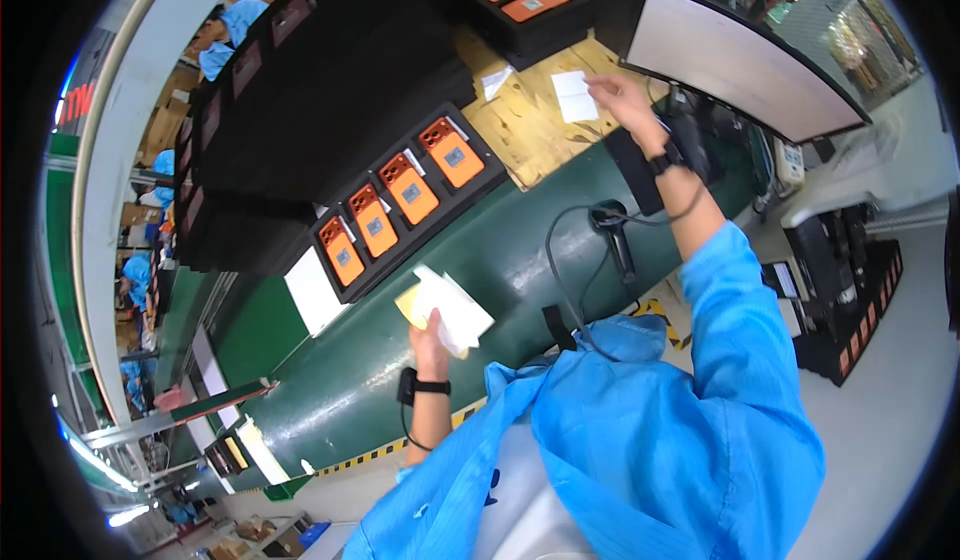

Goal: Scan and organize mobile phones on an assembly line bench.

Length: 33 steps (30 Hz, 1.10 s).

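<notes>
White papers (455, 308), pinched by the left hand (427, 348) over the green tabletop (520, 265), looked light and limp, best held by an edge; whether the right hand's (622, 99) grip pinched the farther white sheet (574, 101) was unclear.

Factory | green workbench (525, 245) | orange phone-like units (415, 206) | blue-clad workers (137, 276), seemingly, beyond

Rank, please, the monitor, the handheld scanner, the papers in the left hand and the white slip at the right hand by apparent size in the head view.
1. Monitor
2. Papers in the left hand
3. White slip and handheld scanner: too alike to rank
</notes>
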{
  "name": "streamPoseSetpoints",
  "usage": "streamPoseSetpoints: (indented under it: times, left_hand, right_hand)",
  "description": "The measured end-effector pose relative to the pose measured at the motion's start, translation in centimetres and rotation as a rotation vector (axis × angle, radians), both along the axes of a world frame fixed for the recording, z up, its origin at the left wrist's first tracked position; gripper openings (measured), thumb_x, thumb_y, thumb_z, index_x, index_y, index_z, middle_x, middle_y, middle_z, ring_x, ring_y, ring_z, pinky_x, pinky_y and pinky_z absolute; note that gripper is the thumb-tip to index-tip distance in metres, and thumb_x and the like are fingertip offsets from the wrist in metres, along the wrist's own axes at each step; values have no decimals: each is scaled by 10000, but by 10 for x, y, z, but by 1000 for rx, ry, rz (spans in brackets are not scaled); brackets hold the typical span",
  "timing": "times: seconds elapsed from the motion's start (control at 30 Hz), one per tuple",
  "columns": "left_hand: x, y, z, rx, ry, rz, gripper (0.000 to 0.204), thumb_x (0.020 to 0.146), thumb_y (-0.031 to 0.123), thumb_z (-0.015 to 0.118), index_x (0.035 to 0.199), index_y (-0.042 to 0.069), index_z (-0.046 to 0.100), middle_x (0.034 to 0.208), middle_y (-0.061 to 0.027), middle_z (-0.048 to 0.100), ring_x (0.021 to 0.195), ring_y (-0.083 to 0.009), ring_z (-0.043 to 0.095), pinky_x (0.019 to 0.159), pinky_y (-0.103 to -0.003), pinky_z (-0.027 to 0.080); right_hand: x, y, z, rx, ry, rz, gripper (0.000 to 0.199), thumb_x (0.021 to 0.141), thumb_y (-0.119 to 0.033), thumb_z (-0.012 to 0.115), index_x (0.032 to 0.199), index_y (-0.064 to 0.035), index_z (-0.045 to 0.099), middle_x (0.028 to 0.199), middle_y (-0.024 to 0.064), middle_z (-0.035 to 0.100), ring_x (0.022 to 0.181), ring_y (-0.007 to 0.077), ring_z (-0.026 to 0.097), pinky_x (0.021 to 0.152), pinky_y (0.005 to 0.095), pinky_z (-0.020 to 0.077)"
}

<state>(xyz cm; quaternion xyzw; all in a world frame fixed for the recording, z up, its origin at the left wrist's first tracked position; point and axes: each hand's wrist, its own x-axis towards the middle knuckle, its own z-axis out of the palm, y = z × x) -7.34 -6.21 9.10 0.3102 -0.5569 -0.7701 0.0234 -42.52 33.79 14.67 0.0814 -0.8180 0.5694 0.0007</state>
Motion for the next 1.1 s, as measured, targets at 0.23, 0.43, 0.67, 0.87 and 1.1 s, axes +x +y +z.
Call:
streamPoseSetpoints:
  times: [0.23, 0.43, 0.67, 0.87, 1.1]
  left_hand:
    - [108, 31, -24, 75, -186, 269, 404, 920, 103, 598, 1286, -24, 486, 1201, -98, 590, 1034, -227, 618, 893, -370, 511]
    - [82, 55, -17, 83, -394, 340, 335, 932, 89, 578, 1241, -22, 511, 1135, -98, 622, 980, -222, 643, 859, -362, 530]
    - [59, 57, -32, 32, -359, 280, 336, 908, 88, 615, 1214, -21, 529, 1087, -87, 641, 934, -210, 653, 819, -342, 541]
    - [18, 48, -29, -13, -299, 185, 301, 916, 80, 594, 1195, -18, 535, 1057, -93, 646, 913, -214, 658, 805, -345, 546]
    - [-61, 57, 21, 210, -138, 184, 383, 936, 73, 570, 1298, 10, 460, 1251, -87, 569, 1133, -239, 575, 977, -387, 469]
  right_hand:
    - [-84, -49, -99, 584, -498, -196, 757, 622, -450, 807, 1191, 8, 609, 1156, 209, 640, 1070, 314, 623, 903, 415, 508]
    - [-121, -61, -163, 769, -596, -587, 777, 734, -287, 726, 1350, 25, 370, 1355, 223, 418, 1250, 350, 471, 941, 458, 494]
    - [-119, -71, -147, 884, -663, -433, 573, 801, -297, 681, 1277, -48, 481, 1370, 142, 453, 1309, 325, 401, 960, 505, 427]
    - [-126, -109, -156, 792, -702, -592, 483, 845, -215, 649, 1292, -85, 522, 1327, 125, 410, 1279, 309, 396, 893, 459, 494]
    - [-97, -111, -156, -2, -349, -433, 195, 838, -76, 612, 1022, -11, 613, 1126, 171, 613, 1035, 292, 615, 824, 332, 519]
